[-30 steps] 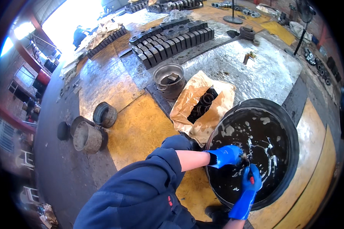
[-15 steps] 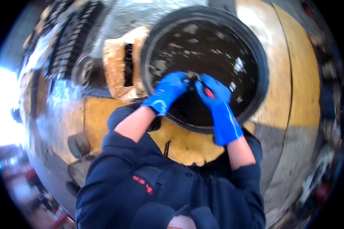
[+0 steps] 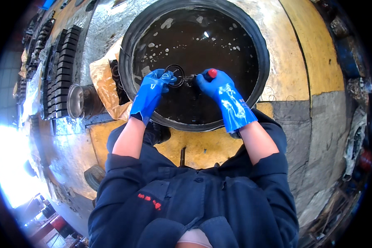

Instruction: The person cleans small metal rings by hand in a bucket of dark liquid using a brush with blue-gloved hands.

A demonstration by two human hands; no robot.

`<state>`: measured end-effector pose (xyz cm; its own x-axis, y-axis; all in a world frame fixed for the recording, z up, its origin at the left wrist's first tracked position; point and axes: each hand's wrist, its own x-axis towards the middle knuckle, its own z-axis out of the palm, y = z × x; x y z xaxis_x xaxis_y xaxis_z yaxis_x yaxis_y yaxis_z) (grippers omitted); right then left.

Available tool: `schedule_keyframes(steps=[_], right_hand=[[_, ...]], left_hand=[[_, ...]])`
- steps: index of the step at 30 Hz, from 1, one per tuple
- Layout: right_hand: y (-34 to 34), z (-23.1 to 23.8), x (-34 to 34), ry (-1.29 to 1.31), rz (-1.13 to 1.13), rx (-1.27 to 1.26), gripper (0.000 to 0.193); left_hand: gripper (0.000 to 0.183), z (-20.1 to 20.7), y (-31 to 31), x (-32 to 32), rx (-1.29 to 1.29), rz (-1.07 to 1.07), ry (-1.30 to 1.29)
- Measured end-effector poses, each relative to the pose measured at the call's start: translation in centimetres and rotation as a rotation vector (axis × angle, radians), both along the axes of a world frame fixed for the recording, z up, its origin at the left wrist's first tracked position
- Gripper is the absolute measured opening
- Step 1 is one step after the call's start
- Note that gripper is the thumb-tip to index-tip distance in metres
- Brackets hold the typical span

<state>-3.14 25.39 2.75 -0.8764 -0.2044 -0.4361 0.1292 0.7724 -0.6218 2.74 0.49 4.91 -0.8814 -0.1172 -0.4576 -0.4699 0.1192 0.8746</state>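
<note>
A large round black tub stands in front of me, holding dark liquid with pale foam flecks on its surface. Over its near left part, my left hand, in a blue rubber glove, pinches a thin black ring. My right hand, gloved alike, is closed around a tool with a red-ended handle. The tool's working end is down by the liquid and too dark to make out. A small gap separates the ring from the right hand.
An open brown paper bag with black ring-shaped parts touches the tub's left side. Beyond it lie a metal cylinder and rows of black blocks. A small wheel is on the floor at lower left.
My hands were together over the tub and have moved apart, the left one leftward with the ring now plainly visible. The right hand's red-ended handle now points up. The view has shifted and steadied.
</note>
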Motion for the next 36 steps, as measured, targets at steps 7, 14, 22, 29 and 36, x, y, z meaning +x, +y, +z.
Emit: schedule_keyframes(steps=[7, 14, 22, 29, 36], right_hand=[[-0.9, -1.2, 0.3, 0.659, 0.248, -0.333, 0.023], [-1.6, -1.2, -0.1, 0.605, 0.235, -0.144, 0.026], [-1.8, 0.7, 1.1, 0.579, -0.008, -0.479, 0.033], [-1.4, 0.3, -0.7, -0.004, -0.174, -0.344, 0.039], [-1.2, 0.4, 0.1, -0.318, -0.28, -0.443, 0.049]], left_hand=[[0.035, -0.8, -0.1, -0.3, 0.01, -0.058, -0.014], [0.039, -1.3, 0.5, -0.5, -0.05, -0.132, 0.027], [0.043, -1.6, -0.6, -0.4, -0.143, -0.13, 0.05], [0.04, -0.8, 0.9, -0.4, -0.112, -0.036, 0.106], [0.041, -2.7, 0.9, -0.3, -0.13, 0.004, 0.183]])
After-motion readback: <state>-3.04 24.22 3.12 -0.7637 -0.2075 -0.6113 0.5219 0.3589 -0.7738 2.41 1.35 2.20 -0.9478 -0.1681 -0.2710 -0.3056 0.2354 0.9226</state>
